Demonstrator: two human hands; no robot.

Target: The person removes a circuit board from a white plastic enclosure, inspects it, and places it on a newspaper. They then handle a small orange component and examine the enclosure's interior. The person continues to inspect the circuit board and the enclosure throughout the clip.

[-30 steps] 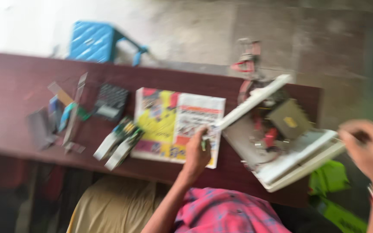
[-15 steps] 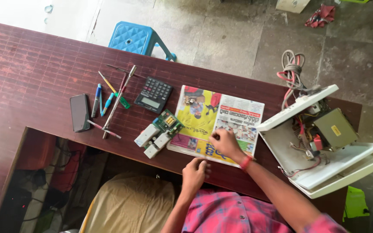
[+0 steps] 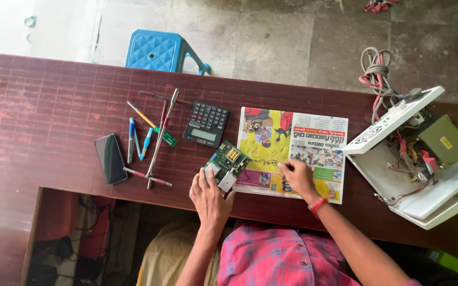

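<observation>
My left hand (image 3: 210,195) reaches over the table's near edge, its fingers closed on the near end of a green circuit board (image 3: 229,161). The board lies tilted, partly on the left edge of a colourful newspaper (image 3: 298,140). My right hand (image 3: 297,177), with a red band at the wrist, rests on the lower middle of the newspaper with its fingers curled together. Nothing shows between those fingertips.
On the dark red table (image 3: 54,100), a black calculator (image 3: 206,124) lies left of the newspaper. Further left are a long T-handled tool (image 3: 161,135), pens (image 3: 131,140) and a black phone (image 3: 110,158). An opened white device case (image 3: 414,169) with wiring sits at the right, a blue stool (image 3: 157,50) beyond.
The view has steadied. My left hand came up from the table's edge onto the circuit board, which now sits further right against the newspaper. My right hand stays on the paper.
</observation>
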